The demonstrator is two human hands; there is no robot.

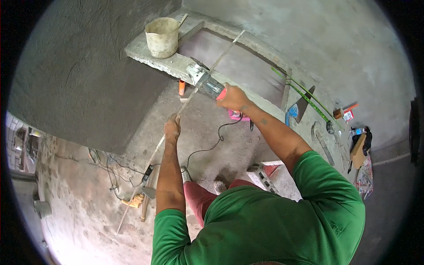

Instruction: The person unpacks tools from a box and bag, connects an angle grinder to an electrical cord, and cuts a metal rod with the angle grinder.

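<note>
Nearest the camera, a green T-shirt [274,221] is covering the person's back and upper arms, and reddish trousers [198,194] are showing beneath it. Both bare forearms are reaching forward toward a rough concrete ledge [137,48]. The right hand [232,98] is wrapping its fingers around the red rear end of an angle grinder [211,87], whose metal head is lying by the ledge's front edge, its dark disc facing away from the person. The left hand [172,129] is closing around a long, thin, pale strip [191,97], pinching it below the grinder. This strip is running diagonally from above the opening in the ledge, past the tool's head, down toward the floor on the left; whether disc and strip are touching, one cannot tell. A stained pale bucket [162,39] is standing upright on the ledge's left part, and an orange cylinder [181,87] is showing just below the front edge. Black cord [205,150] is snaking across the floor between the two forearms. Farther right, a handsaw [304,106] with a blue handle is lying on the ledge beneath thin green strips [314,104].
</note>
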